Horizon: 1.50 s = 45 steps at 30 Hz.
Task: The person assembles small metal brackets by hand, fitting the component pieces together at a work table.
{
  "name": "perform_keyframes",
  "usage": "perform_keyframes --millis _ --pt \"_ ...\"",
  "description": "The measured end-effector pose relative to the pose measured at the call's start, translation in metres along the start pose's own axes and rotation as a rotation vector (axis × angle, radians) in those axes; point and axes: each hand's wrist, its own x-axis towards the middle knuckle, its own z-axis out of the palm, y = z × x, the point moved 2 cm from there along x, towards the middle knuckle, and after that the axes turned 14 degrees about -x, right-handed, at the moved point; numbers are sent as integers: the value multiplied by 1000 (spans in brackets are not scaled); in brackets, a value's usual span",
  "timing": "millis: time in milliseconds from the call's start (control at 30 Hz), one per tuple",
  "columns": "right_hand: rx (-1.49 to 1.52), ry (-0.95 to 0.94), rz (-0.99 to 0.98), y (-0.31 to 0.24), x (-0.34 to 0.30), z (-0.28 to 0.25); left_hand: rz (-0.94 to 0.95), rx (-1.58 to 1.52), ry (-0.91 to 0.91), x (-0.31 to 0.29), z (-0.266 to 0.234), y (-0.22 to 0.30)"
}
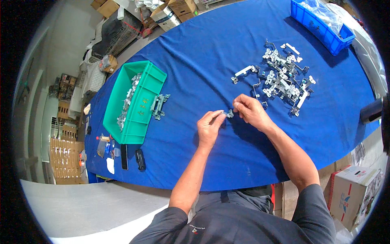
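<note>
My left hand [208, 128] pinches one end of a small silvery metal bracket [230, 114] between thumb and fingers, above the blue cloth. Just to the right of the bracket's free end is my right hand [254, 112], its thumb and fingers curled together. Whatever sits between those fingertips, if anything, is too small to make out. Farther off to the right lies a loose pile of similar metal brackets [282, 83], some whitish, some with dark bent rods. Left of my hands, several more brackets [159, 106] rest side by side against a green bin.
The green bin [156, 77] holds many metal parts. A blue crate [321, 35] with clear plastic stands at the far right. By the near left edge lie a black phone [124, 157] and a black tool-like object [140, 159]. A dark cylinder [371, 111] juts in at right.
</note>
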Motion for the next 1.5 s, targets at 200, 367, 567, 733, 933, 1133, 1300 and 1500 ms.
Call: perform_keyframes --millis 200,367,567,733,933,1133,1300,1500 --pt "-348 -162 -186 -1 -2 4 -76 -212 135 0 -5 -10" --pt "-348 -142 -151 1 0 2 -73 -202 110 0 -5 -11" --pt "-357 -156 -200 3 -1 1 -70 -214 121 1 -3 -9" --pt "-382 -150 -193 -2 -2 2 -86 -198 98 0 -3 -7" --pt "-371 -180 -148 -2 -3 2 -6 -66 8 1 -1 -6" --pt "-92 -289 -86 4 2 -2 2 2 -17 1 0 -3" --pt "-141 -294 -53 3 2 -2 12 17 -48 1 4 3" --pt "-154 -210 -129 10 2 3 11 72 -143 2 2 7"
